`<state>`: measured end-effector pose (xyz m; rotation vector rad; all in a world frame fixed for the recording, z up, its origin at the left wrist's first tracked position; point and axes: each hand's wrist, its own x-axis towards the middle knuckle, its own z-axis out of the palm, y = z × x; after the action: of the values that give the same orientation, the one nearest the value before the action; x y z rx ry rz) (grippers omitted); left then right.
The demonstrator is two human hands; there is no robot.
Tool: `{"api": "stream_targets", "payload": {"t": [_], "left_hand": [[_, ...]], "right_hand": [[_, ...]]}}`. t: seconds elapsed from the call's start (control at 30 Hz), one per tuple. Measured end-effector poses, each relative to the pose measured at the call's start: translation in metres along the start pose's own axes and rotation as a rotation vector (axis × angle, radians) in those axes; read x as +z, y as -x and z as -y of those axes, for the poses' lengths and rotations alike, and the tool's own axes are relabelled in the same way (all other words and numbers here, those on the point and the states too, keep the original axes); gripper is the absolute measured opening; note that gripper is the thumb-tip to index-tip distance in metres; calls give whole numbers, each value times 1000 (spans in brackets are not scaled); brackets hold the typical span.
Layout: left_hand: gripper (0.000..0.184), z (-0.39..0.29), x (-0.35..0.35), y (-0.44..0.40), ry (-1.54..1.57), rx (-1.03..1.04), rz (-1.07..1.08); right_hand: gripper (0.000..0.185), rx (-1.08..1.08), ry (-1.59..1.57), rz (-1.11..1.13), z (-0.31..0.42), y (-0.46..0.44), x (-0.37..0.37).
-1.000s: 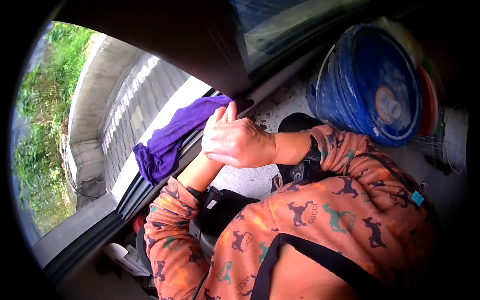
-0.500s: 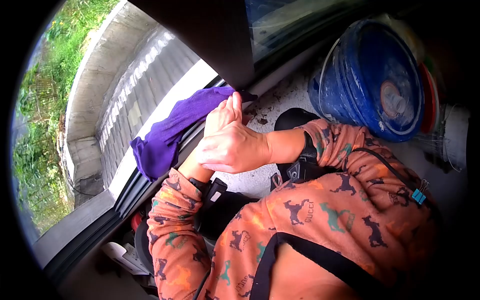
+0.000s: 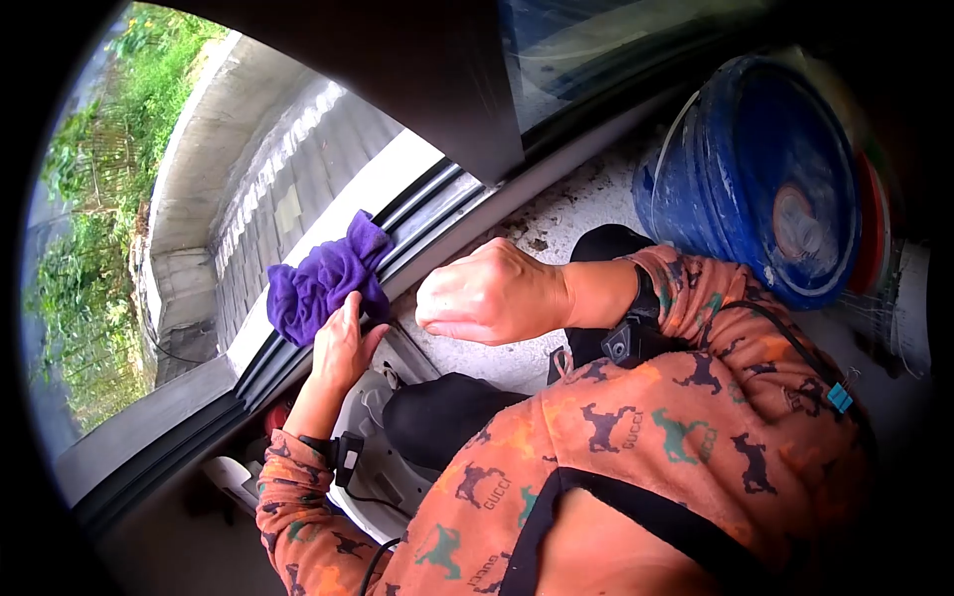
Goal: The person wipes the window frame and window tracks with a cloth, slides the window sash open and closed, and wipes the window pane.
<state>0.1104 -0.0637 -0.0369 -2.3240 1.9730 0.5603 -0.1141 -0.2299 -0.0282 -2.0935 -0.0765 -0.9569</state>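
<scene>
Your left hand (image 3: 343, 343) lays straightened fingers, thumb apart, against a bunched purple cloth (image 3: 328, 283).
Deeply creased, it sits on the window track (image 3: 437, 214) just beyond those fingertips; nearby, your right hand (image 3: 487, 293) is clenched, its palm hidden. Your sweatshirt (image 3: 616, 437), behind the fingers, reads "GUCCI"; its hem is cut off.

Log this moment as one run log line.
left hand: open, touching purple cloth | cloth: bunched over window track | right hand: curled, apart from cloth | blue bucket: right side of view
</scene>
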Motion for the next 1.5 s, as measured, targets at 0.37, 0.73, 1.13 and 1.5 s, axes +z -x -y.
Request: {"api": "stream_targets", "payload": {"t": [0.37, 0.73, 1.13, 1.5], "left_hand": [[46, -97, 9, -122, 168, 591, -149], [42, -64, 12, -75, 19, 404, -120], [54, 58, 7, 48, -303, -371, 173], [36, 29, 9, -20, 31, 178, -482]], "right_hand": [[8, 20, 90, -17, -8, 8, -6], [8, 78, 51, 2, -14, 3, -7], [7, 204, -104, -96, -9, -9, -34], [5, 201, -77, -34, -5, -10, -15]]}}
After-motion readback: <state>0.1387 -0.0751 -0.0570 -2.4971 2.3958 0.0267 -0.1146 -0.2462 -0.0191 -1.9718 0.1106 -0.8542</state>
